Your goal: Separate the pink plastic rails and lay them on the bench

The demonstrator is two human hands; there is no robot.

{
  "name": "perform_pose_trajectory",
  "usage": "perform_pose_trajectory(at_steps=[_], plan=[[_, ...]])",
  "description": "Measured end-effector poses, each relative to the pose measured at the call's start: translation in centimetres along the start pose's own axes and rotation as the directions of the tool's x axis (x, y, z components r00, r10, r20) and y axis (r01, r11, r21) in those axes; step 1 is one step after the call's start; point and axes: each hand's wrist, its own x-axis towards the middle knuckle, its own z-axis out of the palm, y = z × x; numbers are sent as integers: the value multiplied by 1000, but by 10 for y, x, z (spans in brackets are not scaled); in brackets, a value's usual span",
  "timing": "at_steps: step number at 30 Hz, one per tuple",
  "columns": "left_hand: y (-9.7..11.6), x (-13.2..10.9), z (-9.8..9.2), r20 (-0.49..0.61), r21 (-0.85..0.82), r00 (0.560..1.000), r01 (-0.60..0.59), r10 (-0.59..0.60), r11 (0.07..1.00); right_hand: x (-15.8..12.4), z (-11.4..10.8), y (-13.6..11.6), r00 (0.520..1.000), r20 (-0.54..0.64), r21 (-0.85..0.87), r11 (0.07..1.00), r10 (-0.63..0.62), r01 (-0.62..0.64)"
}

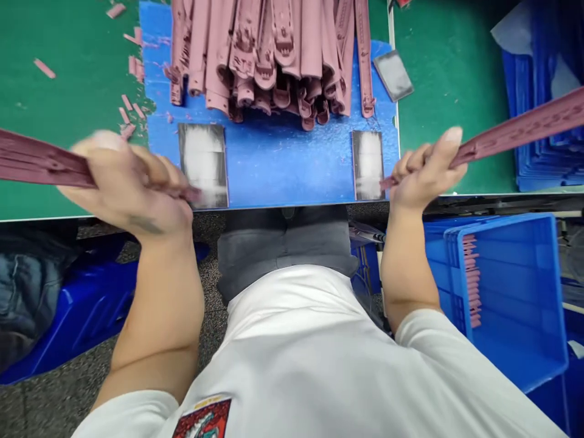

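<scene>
On the left, my left hand is closed around a long pink plastic strip, its near end close to a worn rectangular pad. My right hand grips another pink strip, which slants up to the right edge; its short end reaches a second worn pad. Both hands are slightly blurred. A dense bundle of pink strips lies between and beyond them on a blue sheet.
A loose grey pad rests at the sheet's right edge. Pink scraps dot the green table. Blue bins are stacked at the right; a blue crate holding pink pieces stands below the table edge.
</scene>
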Motion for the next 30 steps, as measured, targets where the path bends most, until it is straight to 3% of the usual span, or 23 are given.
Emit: perform_pose_trajectory(at_steps=[2, 6, 9, 13, 16, 20, 24, 28, 30], plan=[[3, -4, 0, -31, -3, 999, -13, 13, 1000, 0, -2, 1, 1000, -8, -6, 1000, 16, -16], [5, -8, -1, 64, 21, 997, 44, -45, 999, -1, -2, 3, 994, -24, -102, 989, 105, -107], [1, -5, -2, 18, -85, 998, -51, 53, 995, -3, -1, 1, 998, -29, -81, 995, 57, -59], [-2, -2, 0, 132, -121, 990, -42, 58, 992, -7, 3, -5, 1000, -14, -30, 999, -13, 12], [-1, 0, 3, 104, -138, 987, -107, 121, 985, -7, 8, -5, 996, -74, 31, 998, -56, 59], [-2, 4, 1, 239, -112, 968, -54, 79, 992, -7, 12, -2, 998, -61, 29, 999, -20, 21], [-9, 6, -6, 87, -161, 982, -152, 167, 975, -9, 10, 0, 996, -86, 18, 999, -24, 26], [-13, 6, -7, 197, -53, 980, -19, 30, 998, -8, 11, 1, 998, -57, -55, 998, -5, 2], [-12, 6, -1, 161, -28, 986, -32, 36, 999, -6, 16, 1, 996, -85, -54, 998, -37, 32]])
